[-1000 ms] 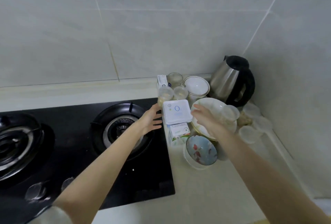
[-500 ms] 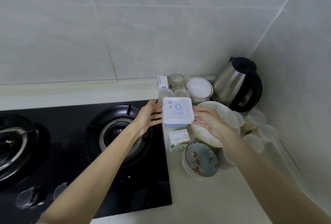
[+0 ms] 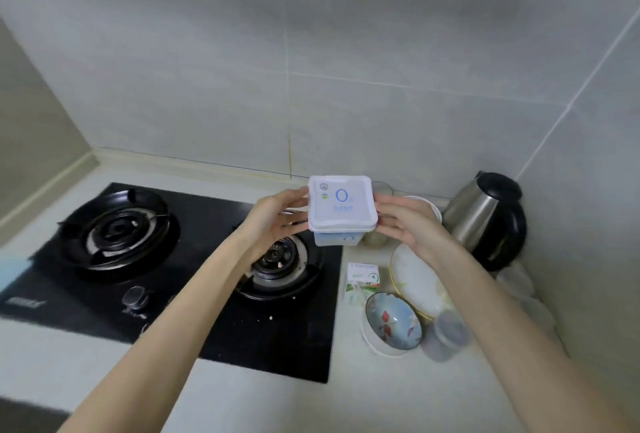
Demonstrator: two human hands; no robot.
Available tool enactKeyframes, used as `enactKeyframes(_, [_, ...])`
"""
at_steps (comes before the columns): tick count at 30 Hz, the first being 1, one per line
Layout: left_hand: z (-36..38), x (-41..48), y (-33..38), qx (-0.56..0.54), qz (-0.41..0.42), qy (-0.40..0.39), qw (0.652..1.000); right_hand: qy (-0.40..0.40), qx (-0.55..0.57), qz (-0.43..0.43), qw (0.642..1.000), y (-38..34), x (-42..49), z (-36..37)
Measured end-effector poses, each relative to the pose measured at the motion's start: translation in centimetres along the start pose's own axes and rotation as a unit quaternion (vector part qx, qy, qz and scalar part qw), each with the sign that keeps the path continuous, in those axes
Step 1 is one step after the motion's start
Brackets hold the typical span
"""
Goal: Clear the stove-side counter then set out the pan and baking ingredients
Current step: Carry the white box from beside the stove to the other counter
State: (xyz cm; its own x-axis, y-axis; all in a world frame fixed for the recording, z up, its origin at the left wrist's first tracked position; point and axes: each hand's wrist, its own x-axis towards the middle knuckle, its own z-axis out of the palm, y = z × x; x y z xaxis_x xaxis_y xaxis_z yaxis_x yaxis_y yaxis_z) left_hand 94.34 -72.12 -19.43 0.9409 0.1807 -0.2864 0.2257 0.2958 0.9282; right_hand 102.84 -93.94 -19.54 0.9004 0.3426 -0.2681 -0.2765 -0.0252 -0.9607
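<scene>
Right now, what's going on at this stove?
A person holds a white lidded container between both hands, left hand at its left side and right hand at its right, up off the surface near the right burner. On the counter beside the stove sit a small carton, a patterned bowl, a plate, a dark jar and a kettle in the corner. No pan is in view, so the clearing looks barely begun.

Between the left hand (image 3: 277, 221) and right hand (image 3: 405, 224) the lidded box (image 3: 341, 205) hangs over the right edge of the stove (image 3: 263, 339); on the counter (image 3: 398, 398) to its right, the kettle (image 3: 485, 221) stands in the back corner, the plate (image 3: 415, 276) before it, the carton (image 3: 362, 278) left of the plate, the bowl (image 3: 393, 323) and jar (image 3: 446, 335) nearest
</scene>
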Motion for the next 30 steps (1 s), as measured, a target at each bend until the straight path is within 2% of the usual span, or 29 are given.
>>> enactKeyframes(7, [-5.2, -12.4, -1.0, -0.045, 0.046, 0.120, 0.991, -0.135, -0.035, 0.009, 0.990, 0.1, -5.4, 7.7])
enactKeyframes(12, [-9.8, -22.1, -2.1, -0.003, 0.082, 0.173, 0.982, -0.240, -0.042, 0.031, 0.969, 1.2, -9.6, 15.0])
enactKeyframes(18, [-16.4, -35.2, -4.6, 0.003, 0.121, 0.294, 0.948, -0.386, -0.071, 0.050, 0.918, 3.4, -16.4, 26.5])
enactKeyframes(21, [-19.8, -41.4, -5.9, -0.020, 0.142, 0.342, 0.929, -0.432, -0.085, 0.066, 0.895, 5.2, -20.4, 32.8])
enactKeyframes(26, [-26.6, -52.0, -8.5, -0.062, 0.155, 0.449, 0.878, -0.506, -0.119, 0.086, 0.850, 9.2, -27.4, 44.3])
enactKeyframes(30, [-32.0, -61.2, -10.6, -0.063, 0.163, 0.495, 0.851, -0.552, -0.143, 0.100, 0.815, 12.5, -34.4, 53.5])
